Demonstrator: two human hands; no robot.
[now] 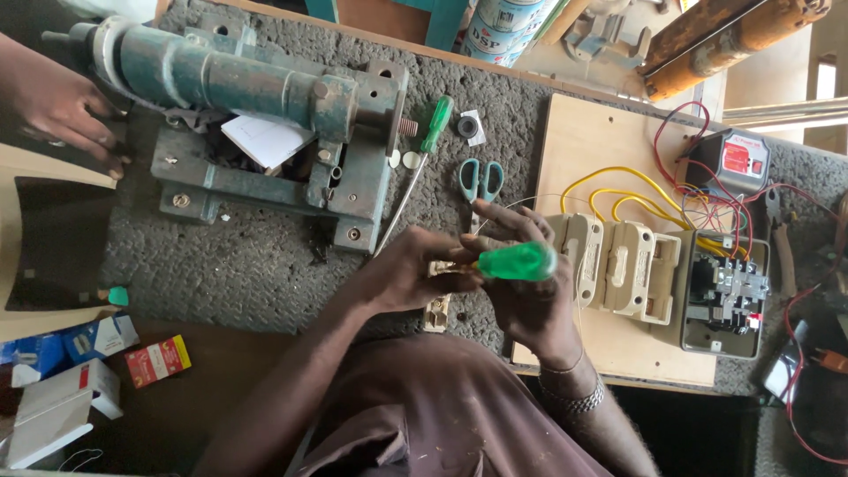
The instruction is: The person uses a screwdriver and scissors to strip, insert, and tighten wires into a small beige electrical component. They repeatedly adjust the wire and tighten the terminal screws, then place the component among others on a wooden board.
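Gripping the translucent green screwdriver handle (519, 261), your right hand (528, 296) closes its fingers around it; its long axis runs leftward to the small cream switch piece (439, 268) pinched by your left hand (408, 274), just beside.

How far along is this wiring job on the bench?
Done: two cream fuse boxes sit wired on the wooden board. In hand: the right hand drives a green-handled screwdriver into a small cream part held by the left hand. Left: that part is not yet mounted.

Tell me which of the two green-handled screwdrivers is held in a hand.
The screwdriver in the right hand; the other screwdriver lies untouched on the bench.
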